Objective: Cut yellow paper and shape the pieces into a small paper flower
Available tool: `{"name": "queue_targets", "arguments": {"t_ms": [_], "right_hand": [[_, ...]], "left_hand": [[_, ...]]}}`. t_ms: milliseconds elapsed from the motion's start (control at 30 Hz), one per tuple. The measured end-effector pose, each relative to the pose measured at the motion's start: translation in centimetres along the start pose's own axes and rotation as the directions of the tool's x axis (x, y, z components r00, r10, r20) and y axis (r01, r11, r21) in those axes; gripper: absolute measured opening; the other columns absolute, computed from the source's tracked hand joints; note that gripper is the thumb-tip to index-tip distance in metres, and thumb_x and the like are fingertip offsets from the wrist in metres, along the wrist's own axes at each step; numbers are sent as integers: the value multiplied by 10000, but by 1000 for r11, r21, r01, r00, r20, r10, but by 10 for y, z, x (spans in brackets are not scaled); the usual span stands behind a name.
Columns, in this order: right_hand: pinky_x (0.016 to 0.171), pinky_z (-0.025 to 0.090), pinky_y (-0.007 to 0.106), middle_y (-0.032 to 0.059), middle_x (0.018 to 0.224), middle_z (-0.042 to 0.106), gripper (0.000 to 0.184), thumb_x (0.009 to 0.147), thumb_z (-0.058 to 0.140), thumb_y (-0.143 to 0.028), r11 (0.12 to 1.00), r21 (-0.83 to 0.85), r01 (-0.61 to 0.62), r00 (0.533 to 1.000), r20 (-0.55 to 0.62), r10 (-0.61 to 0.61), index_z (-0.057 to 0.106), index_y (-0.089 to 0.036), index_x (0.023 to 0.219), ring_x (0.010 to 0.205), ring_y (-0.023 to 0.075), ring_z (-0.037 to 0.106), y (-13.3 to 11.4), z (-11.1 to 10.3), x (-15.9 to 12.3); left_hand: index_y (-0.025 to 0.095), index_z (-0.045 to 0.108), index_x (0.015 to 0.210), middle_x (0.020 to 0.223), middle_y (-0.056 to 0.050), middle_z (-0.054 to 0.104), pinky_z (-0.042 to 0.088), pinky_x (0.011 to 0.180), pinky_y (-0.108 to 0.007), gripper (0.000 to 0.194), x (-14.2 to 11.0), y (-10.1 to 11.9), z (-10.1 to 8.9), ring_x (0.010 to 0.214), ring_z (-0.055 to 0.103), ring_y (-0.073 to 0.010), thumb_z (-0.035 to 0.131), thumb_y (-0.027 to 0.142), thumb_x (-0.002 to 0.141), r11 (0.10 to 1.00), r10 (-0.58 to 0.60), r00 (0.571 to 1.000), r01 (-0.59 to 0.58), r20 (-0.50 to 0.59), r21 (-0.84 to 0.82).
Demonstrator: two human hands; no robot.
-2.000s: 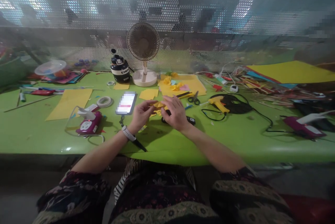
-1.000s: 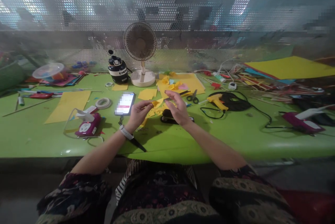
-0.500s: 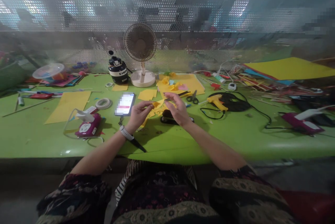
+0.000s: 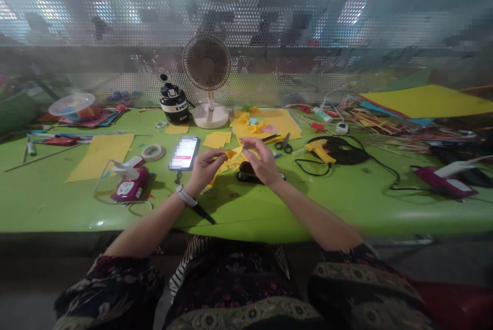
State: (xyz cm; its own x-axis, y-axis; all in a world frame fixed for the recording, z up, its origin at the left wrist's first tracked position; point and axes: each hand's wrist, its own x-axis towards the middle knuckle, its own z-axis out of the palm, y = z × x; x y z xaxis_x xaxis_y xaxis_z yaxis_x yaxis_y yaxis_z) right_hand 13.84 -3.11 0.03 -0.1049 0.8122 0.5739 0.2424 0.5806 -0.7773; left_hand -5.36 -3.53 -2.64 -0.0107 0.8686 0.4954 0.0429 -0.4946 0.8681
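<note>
My left hand [image 4: 208,169], with a white band at the wrist, pinches a small folded piece of yellow paper [image 4: 232,154] between thumb and fingertips. Curled from the other side, my right hand [image 4: 262,161] has its thumb and fingertips closed at the paper's right end; the exact contact is too small to make out. Below the hands lie more yellow paper scraps [image 4: 212,181]. A black stapler-like object [image 4: 246,171] lies partly hidden under my right hand. Black-handled scissors [image 4: 284,146] rest to the right of it.
A phone [image 4: 184,153] lies left of my hands, near a tape roll [image 4: 152,152] and a purple power strip [image 4: 131,186]. Behind stand a fan [image 4: 210,115] and a dark bottle [image 4: 174,105]. A yellow glue gun [image 4: 321,150] with its cord lies right, before stacked coloured sheets [image 4: 427,99].
</note>
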Motion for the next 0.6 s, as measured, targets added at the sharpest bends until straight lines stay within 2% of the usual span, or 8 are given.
{"name": "queue_targets", "arguments": {"t_ms": [300, 467, 600], "right_hand": [[945, 539, 384, 100, 1098, 711, 261, 856, 588, -302, 999, -44, 20, 1000, 17, -19, 643, -193, 1087, 1029, 221, 675, -1, 0, 0], [900, 555, 376, 69, 1029, 742, 217, 824, 576, -249, 991, -118, 63, 994, 92, -52, 681, -199, 1007, 963, 221, 695, 0, -1, 1], [874, 556, 375, 68, 1033, 738, 228, 834, 591, -268, 965, -214, 150, 976, 186, -110, 687, -208, 1032, 961, 231, 690, 7, -1, 2]], "left_hand": [[195, 780, 939, 936, -90, 764, 622, 732, -316, 206, 0, 1, -3, 833, 720, -184, 721, 354, 821, 993, 94, 995, -97, 34, 75], [208, 783, 950, 931, -89, 768, 614, 767, -353, 160, 2, 5, -6, 854, 720, -204, 695, 288, 844, 933, 247, 966, -259, 81, 250], [212, 779, 972, 955, -97, 766, 601, 785, -365, 164, 4, 8, -9, 868, 721, -212, 668, 256, 861, 864, 346, 930, -367, 122, 344]]}}
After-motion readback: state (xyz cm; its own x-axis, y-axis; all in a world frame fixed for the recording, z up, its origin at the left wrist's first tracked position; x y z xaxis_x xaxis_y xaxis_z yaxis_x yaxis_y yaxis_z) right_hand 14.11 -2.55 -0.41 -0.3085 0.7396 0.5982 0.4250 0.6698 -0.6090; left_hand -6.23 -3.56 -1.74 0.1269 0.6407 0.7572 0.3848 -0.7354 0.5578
